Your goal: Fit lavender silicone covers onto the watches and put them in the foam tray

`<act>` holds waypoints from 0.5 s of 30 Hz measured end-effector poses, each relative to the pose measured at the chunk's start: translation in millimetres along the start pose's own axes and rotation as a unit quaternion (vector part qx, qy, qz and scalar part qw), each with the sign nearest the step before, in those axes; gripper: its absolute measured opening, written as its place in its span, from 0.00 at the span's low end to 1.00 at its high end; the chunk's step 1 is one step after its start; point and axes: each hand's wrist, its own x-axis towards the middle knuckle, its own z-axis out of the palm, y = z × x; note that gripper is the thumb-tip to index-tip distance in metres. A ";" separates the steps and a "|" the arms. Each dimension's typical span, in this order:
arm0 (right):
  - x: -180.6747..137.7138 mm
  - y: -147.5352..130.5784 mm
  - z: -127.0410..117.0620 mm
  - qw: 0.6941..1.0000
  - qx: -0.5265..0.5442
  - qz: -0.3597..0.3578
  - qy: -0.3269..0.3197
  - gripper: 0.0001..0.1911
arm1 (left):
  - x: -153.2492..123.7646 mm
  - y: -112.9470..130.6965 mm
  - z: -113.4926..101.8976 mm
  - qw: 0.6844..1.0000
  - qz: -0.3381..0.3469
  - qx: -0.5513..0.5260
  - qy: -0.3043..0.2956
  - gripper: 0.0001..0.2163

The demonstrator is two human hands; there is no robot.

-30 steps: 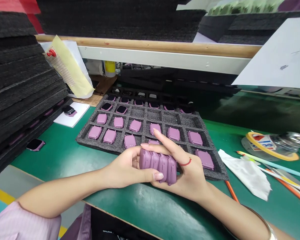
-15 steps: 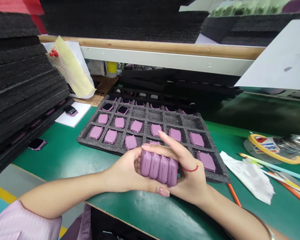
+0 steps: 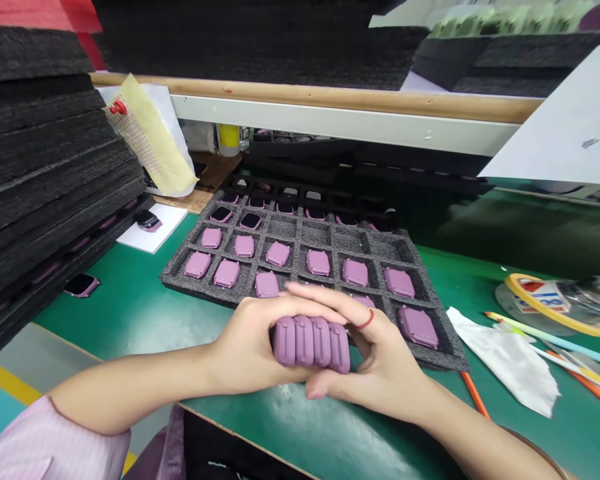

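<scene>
On a glossy green tabletop (image 3: 130,307), a grey compartmented foam tray (image 3: 316,233) is lying; before it, the left hand (image 3: 245,347), fingers curled, is clasping four rounded mauve watch cases (image 3: 313,343), the half-bent right hand (image 3: 385,370) arching over, its grip unclear.

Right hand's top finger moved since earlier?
Yes: against the foam tray, the top finger of the right hand has swung left and down in view, off a purple case it overlapped.
</scene>
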 end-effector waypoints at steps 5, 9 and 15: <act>0.0 1.7 2.8 1.000 -0.011 -0.006 0.029 0.38 | 0.6 -5.1 -2.5 0.997 0.050 0.057 -0.011 0.18; -0.4 1.6 3.3 1.000 -0.007 0.008 0.027 0.37 | 2.4 -7.4 -1.3 0.996 0.069 0.061 -0.001 0.18; -3.1 5.3 -1.2 0.978 0.183 0.101 0.019 0.36 | 2.9 -5.1 0.8 0.993 0.100 0.063 0.019 0.17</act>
